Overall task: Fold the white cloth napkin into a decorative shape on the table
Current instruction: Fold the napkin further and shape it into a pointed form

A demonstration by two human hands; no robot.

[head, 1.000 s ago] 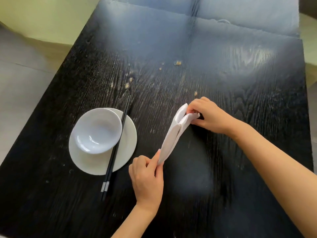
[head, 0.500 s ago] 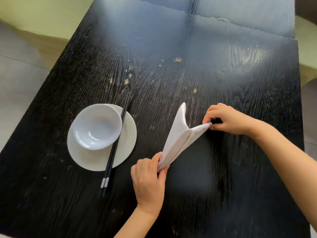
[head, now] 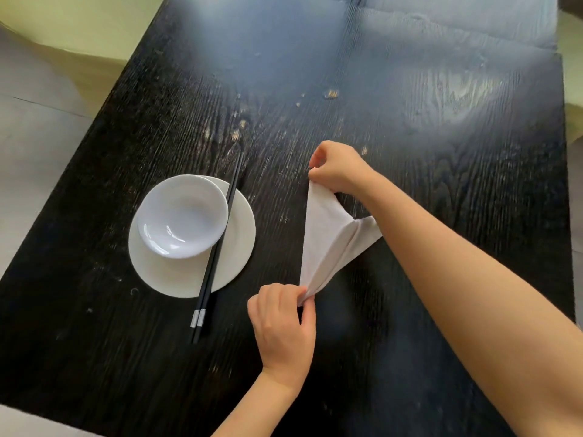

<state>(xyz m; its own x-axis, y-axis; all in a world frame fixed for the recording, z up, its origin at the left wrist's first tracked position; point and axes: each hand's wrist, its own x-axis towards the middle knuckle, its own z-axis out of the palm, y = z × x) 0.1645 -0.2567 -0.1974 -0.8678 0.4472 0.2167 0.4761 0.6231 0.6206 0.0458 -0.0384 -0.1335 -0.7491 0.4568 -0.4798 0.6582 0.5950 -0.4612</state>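
Lower tip of napkin [head: 325, 241] inside left hand [head: 284, 326]

In my feed at nine o'clock, a white bowl [head: 181, 216] sits on a white plate [head: 239, 244], toward its ten o'clock rim. Two black chopsticks [head: 210, 269] cross the plate's three o'clock side, beside the bowl. Pale crumbs [head: 331, 95] lie at twelve.

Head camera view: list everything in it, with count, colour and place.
white cloth napkin: one, white, partly folded, stretched between both hands
round white plate: one, white, left of the napkin
shallow white bowl: one, white, on the plate's far left part
black chopsticks with silver bands: two, black, side by side across the plate's right edge
black wood-grain table: one, black, under everything
pale crumbs: several, tan, far part of the table
left hand: one, pinches the napkin's near end
right hand: one, pinches the napkin's far tip
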